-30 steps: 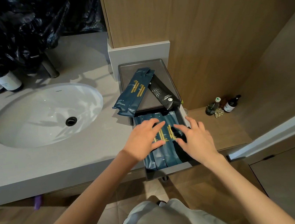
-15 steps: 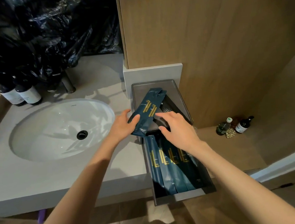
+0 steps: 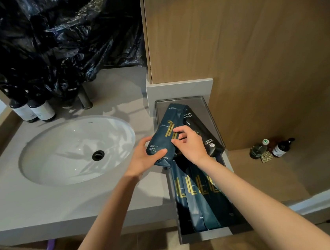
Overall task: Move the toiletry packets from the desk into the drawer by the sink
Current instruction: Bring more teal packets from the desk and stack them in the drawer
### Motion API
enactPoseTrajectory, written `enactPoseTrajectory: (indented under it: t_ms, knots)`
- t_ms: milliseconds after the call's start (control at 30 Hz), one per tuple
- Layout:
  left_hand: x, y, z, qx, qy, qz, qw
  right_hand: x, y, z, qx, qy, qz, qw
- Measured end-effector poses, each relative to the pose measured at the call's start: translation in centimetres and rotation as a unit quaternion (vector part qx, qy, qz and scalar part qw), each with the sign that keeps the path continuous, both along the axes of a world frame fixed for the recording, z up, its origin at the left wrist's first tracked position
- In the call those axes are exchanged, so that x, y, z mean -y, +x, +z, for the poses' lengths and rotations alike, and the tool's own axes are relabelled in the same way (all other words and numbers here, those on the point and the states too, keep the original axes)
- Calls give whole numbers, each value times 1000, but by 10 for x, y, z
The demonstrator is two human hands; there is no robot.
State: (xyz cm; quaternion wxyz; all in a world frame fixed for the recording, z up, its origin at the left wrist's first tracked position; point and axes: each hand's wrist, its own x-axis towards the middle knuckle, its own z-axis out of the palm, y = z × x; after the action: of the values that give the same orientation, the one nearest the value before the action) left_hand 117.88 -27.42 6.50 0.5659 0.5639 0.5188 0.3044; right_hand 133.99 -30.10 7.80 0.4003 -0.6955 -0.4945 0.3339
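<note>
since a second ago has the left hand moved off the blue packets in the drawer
Yes. The left hand went from the open drawer up toward the grey tray, now gripping a dark blue packet.

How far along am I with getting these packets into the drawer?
Done: a row of blue packets lies in the open drawer. In hand: left hand and right hand grip another blue packet. Left: that one and the black packet on the tray.

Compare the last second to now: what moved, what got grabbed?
Both hands left the packets in the drawer and went up to the tray. The left hand now grips the blue packet; the right hand pinches it too. The black toothbrush packet, the drawer's row of packets and the sink stayed put.
</note>
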Motion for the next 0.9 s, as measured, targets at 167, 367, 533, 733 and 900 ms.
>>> enactPoseTrajectory:
  t_ms: [167,367,533,733,900]
  knots:
    - [17,-10,18,66,37,11,997,12,-5,23,-130,58,-34,989]
    - [33,-28,37,30,111,-25,993,47,8,58,-161,110,-59,979]
    - [31,-49,47,-146,227,-104,957,73,21,78,295,218,59,928]
    - [34,-48,64,-172,255,-203,930,56,26,86,494,86,254,827]
    - [38,-51,68,-154,253,-190,936,58,30,93,395,-4,306,866]
